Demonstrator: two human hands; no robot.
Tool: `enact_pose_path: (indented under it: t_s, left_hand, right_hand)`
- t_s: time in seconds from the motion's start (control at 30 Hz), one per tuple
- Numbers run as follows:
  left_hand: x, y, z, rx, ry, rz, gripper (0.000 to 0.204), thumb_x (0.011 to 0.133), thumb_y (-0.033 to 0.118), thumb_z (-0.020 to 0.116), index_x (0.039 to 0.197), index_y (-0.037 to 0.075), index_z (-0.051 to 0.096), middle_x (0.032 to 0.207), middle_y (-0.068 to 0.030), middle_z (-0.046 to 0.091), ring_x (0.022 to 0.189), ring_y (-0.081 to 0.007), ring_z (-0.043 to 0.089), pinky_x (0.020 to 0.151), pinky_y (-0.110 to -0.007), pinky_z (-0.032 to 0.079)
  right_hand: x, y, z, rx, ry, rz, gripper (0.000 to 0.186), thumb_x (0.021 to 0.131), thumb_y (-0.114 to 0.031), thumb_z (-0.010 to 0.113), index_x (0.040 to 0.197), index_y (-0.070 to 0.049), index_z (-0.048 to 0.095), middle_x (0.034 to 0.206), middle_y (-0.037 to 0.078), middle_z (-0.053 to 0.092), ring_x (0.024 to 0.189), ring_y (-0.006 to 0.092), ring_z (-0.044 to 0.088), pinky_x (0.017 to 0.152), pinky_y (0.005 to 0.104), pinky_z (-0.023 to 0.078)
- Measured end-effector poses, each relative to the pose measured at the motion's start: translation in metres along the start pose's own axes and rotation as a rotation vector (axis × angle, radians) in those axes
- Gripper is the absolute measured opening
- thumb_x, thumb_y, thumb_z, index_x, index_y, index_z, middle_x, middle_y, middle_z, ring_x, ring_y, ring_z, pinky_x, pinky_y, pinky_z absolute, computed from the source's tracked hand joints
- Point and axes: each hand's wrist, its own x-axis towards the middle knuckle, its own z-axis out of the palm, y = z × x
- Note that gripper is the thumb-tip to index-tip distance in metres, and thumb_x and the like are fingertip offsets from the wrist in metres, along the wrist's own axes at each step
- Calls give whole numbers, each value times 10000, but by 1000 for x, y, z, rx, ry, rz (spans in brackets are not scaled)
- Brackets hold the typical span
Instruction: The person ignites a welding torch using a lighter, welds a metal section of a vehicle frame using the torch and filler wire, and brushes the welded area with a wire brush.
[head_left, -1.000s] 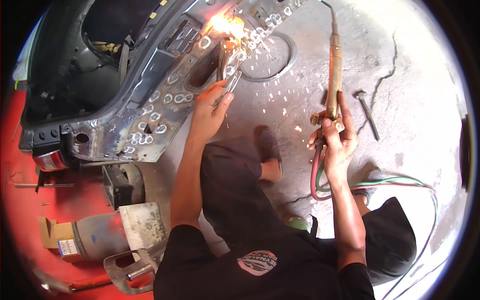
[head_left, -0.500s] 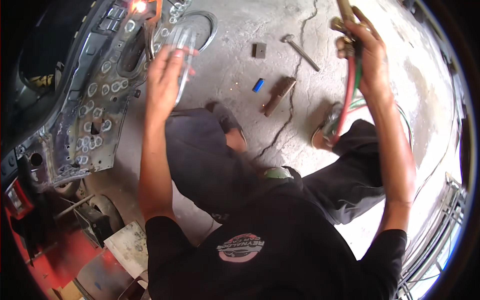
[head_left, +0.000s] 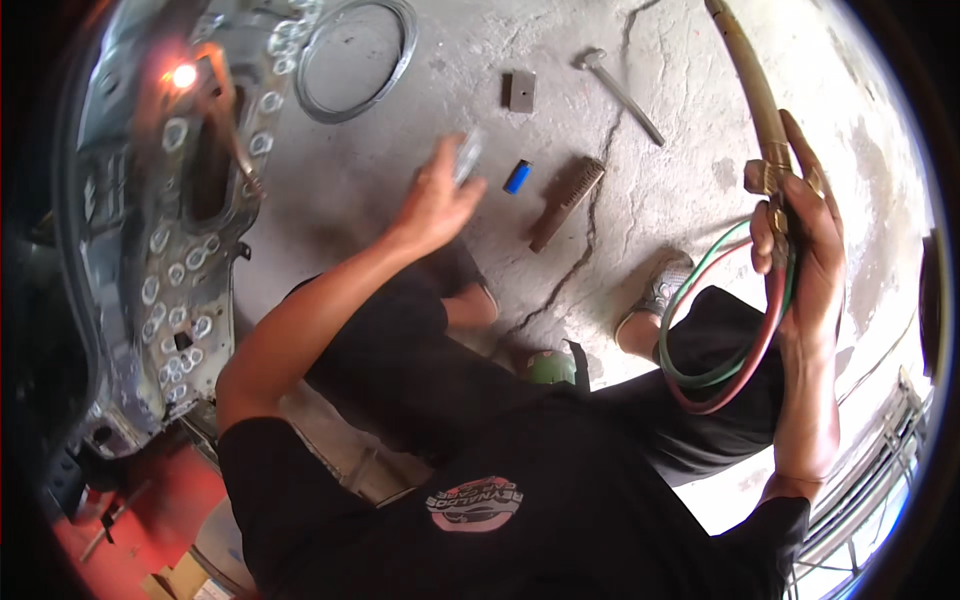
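Note:
My right hand is closed around the brass handle of a gas welding torch, held up at the right with its tube pointing away. Red and green hoses loop down from its base. My left hand is in front of my left knee, over the floor, blurred by motion. Between its fingers is a clear, shiny object, too smeared to name. Just right of that hand lie a blue lighter and a wire brush. A spot glows on the car body panel.
The bare metal panel, marked with many rings, stands along the left. On the cracked concrete lie a wire coil, a small metal block and a hammer. Metal racking stands at the lower right.
My left hand has swung right, away from the panel and wire coil, with the clear object. My right hand has moved right and nearer with the torch, and more of its tube shows.

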Motion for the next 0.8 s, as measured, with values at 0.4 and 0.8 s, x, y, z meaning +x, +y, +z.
enact_pose_path:
  t_s: [0.4,0.8]
  left_hand:
    - [-35,-114,286,165,-173,-91,620,789,260,829,1244,23,481,1198,-225,590,1130,-417,597,937,-520,487]
    - [-34,-57,118,71,126,-210,436,956,210,707,1308,37,517,1054,-180,678,942,-349,684,801,-448,533]
  right_hand:
    - [15,-3,-26,172,117,83,896,962,-243,641,1609,72,107,955,182,570,397,119,518,309,208,434]
    - [-25,-16,-20,149,50,-92,767,992,-238,594,1588,82,233,872,157,621,462,78,578,368,175,457]
